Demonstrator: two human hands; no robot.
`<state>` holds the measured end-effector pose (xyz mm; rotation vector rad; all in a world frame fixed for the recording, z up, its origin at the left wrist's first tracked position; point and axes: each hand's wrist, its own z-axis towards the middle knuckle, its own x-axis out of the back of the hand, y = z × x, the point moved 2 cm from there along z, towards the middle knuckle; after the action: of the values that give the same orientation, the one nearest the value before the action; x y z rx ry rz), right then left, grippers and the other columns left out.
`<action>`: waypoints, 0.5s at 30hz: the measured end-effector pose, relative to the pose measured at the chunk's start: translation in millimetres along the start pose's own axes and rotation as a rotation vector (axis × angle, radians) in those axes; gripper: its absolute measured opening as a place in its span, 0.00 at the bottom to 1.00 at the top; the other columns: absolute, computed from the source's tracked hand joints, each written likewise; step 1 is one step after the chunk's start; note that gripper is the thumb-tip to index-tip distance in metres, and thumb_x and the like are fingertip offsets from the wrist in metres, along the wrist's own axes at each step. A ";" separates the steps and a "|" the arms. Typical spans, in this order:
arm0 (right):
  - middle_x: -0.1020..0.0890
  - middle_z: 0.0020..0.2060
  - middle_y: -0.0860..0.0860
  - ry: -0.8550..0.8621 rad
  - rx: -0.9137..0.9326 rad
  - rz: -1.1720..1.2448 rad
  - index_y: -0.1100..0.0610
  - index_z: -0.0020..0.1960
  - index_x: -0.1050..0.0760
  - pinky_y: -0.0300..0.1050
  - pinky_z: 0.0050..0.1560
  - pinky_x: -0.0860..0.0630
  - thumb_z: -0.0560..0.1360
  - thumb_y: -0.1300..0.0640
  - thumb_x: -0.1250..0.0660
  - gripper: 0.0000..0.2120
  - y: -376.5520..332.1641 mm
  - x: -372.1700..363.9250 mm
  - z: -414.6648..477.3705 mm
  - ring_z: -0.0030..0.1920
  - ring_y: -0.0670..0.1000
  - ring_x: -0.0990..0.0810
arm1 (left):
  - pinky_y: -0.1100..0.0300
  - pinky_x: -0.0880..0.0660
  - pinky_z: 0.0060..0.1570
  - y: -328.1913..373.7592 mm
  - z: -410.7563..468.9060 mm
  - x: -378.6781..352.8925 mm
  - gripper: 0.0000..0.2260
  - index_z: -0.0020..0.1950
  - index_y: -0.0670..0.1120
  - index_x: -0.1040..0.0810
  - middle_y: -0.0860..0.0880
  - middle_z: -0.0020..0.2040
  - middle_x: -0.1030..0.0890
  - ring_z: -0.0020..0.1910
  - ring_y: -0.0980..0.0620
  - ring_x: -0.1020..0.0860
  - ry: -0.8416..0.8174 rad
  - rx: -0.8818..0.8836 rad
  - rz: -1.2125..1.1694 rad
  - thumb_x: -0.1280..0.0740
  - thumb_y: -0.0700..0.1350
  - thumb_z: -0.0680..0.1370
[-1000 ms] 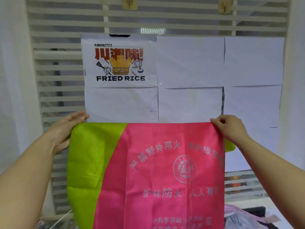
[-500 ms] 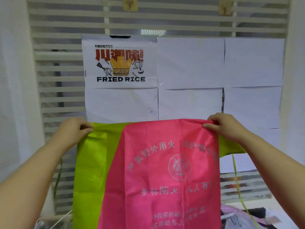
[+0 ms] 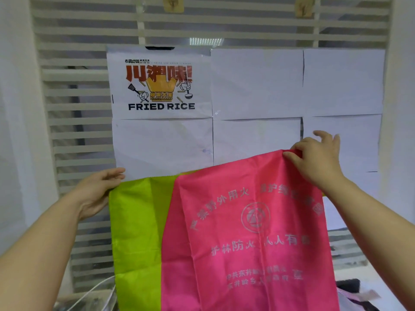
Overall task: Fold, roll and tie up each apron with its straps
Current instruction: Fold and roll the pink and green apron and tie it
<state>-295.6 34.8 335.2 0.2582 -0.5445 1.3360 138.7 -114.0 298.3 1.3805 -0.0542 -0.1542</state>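
A pink apron (image 3: 247,232) printed with pale characters and a round emblem hangs in the air in front of a lime-green apron (image 3: 137,221). My left hand (image 3: 98,187) holds the green cloth's upper left corner, fingers stretched along the top edge. My right hand (image 3: 314,158) pinches the pink apron's upper right corner between thumb and forefinger, the other fingers spread upward. The pink top edge slopes down to the left. No straps show.
Behind the cloth stands a white slatted screen (image 3: 74,122) with taped paper sheets, one a "FRIED RICE" poster (image 3: 160,86). White cables (image 3: 94,288) lie at the lower left, and dark and patterned cloth (image 3: 352,292) lies at the lower right.
My right hand has risen with the pink corner and spread its outer fingers. The pink top edge now slants. My left hand's fingers have stretched out along the green edge.
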 end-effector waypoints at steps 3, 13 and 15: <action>0.17 0.43 0.58 -0.016 0.020 0.269 0.60 0.49 0.20 0.51 0.50 0.30 0.79 0.57 0.39 0.11 -2.2 1.0 -4.3 0.50 0.62 0.21 | 0.68 0.22 0.33 9.8 3.1 0.1 0.13 0.63 0.42 0.28 0.50 0.55 0.25 0.46 0.56 0.26 0.102 -0.060 -0.264 0.46 0.34 0.82; 0.21 0.36 0.44 -0.128 0.293 0.365 0.49 0.40 0.23 0.49 0.41 0.27 0.72 0.33 0.47 0.23 -24.6 17.4 -11.4 0.39 0.48 0.23 | 0.59 0.27 0.58 27.2 12.3 27.6 0.11 0.60 0.42 0.22 0.43 0.58 0.19 0.56 0.46 0.22 0.526 -0.330 0.348 0.38 0.38 0.80; 0.25 0.34 0.46 -0.143 0.374 0.305 0.51 0.36 0.26 0.48 0.38 0.30 0.76 0.36 0.45 0.22 -32.8 19.0 -6.3 0.36 0.49 0.26 | 0.64 0.29 0.52 25.7 15.1 30.0 0.11 0.59 0.39 0.21 0.42 0.58 0.20 0.58 0.42 0.24 0.554 -0.353 0.596 0.40 0.37 0.81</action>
<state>-259.9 46.4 343.8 0.5994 -0.4622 1.7248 168.3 -128.3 324.8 0.9658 0.0253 0.6865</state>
